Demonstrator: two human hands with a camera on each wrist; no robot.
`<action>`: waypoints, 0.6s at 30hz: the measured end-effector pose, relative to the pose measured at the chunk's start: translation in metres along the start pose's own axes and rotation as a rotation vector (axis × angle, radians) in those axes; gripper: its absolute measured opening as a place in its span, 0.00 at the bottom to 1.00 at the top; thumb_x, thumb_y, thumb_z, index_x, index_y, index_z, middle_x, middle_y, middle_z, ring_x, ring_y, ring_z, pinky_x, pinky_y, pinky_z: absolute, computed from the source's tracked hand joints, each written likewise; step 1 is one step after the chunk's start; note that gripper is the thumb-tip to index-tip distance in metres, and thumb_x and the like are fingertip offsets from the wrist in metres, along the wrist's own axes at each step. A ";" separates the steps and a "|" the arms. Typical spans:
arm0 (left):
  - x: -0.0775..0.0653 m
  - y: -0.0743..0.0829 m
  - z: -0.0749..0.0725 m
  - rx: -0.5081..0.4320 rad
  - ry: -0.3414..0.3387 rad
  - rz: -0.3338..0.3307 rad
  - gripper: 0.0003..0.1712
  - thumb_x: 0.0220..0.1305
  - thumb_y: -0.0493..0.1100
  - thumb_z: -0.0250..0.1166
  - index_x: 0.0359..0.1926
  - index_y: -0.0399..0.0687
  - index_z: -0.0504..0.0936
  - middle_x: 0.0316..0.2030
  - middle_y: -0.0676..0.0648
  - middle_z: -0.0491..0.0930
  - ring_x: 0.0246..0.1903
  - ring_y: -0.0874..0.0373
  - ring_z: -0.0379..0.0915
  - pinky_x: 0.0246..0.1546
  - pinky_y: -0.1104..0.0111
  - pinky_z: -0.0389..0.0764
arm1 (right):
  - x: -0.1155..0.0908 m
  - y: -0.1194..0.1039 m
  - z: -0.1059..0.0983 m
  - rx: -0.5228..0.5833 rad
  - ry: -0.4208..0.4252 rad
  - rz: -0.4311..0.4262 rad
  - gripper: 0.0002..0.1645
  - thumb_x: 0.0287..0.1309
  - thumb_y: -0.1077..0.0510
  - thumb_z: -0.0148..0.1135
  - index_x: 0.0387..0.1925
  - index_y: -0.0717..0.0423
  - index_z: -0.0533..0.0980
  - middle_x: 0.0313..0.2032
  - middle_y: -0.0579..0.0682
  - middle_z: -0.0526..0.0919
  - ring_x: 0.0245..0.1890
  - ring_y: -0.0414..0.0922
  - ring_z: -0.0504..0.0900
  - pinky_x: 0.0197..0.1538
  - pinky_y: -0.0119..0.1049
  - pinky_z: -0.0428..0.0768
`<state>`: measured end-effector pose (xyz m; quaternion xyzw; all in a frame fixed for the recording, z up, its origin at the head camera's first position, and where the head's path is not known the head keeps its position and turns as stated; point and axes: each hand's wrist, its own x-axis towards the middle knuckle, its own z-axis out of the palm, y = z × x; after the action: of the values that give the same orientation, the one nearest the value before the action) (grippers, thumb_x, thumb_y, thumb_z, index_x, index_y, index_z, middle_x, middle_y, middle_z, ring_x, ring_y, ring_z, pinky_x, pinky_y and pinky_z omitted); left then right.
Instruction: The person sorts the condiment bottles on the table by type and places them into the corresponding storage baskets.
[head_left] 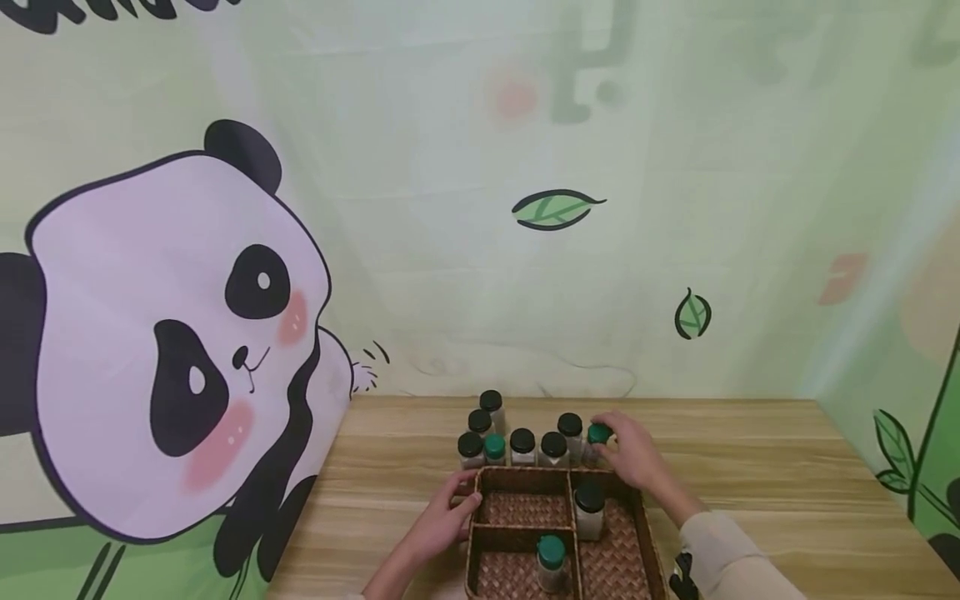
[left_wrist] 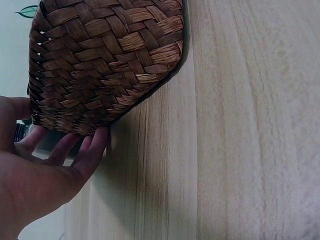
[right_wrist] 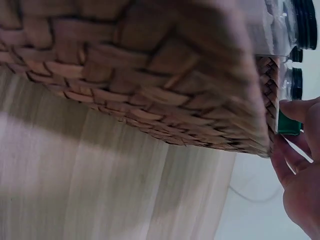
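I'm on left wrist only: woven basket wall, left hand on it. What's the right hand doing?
Observer: The right hand pinches the cap of a green-capped bottle just beyond the basket.
Operator: My side shows only the basket's outside. What's in it?
Observer: Two bottles: one black-capped in the right compartment, one with a green cap in the near-left one.
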<state>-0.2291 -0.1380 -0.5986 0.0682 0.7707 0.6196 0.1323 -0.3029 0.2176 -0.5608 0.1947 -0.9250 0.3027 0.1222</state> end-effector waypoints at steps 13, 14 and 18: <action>0.001 -0.003 0.000 -0.020 -0.016 0.003 0.30 0.83 0.43 0.56 0.78 0.37 0.62 0.65 0.30 0.69 0.64 0.33 0.71 0.47 0.51 0.89 | 0.004 -0.037 -0.052 0.081 -0.005 -0.082 0.21 0.63 0.62 0.75 0.56 0.64 0.81 0.47 0.53 0.86 0.46 0.52 0.85 0.52 0.57 0.86; 0.001 -0.003 -0.001 -0.018 -0.020 0.000 0.30 0.83 0.44 0.56 0.78 0.38 0.62 0.65 0.30 0.69 0.64 0.33 0.71 0.47 0.51 0.89 | 0.004 -0.042 -0.055 0.092 -0.011 -0.087 0.21 0.63 0.62 0.76 0.56 0.63 0.81 0.46 0.52 0.86 0.46 0.52 0.85 0.52 0.56 0.86; 0.003 -0.001 -0.002 0.004 -0.030 -0.010 0.31 0.83 0.44 0.56 0.78 0.38 0.62 0.65 0.29 0.69 0.65 0.31 0.70 0.48 0.51 0.89 | 0.002 -0.062 -0.063 0.128 -0.063 -0.101 0.21 0.62 0.61 0.77 0.54 0.60 0.82 0.44 0.47 0.87 0.46 0.48 0.85 0.52 0.53 0.86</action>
<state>-0.2322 -0.1391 -0.5994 0.0741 0.7702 0.6163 0.1467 -0.2711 0.2090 -0.4787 0.2580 -0.8960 0.3485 0.0955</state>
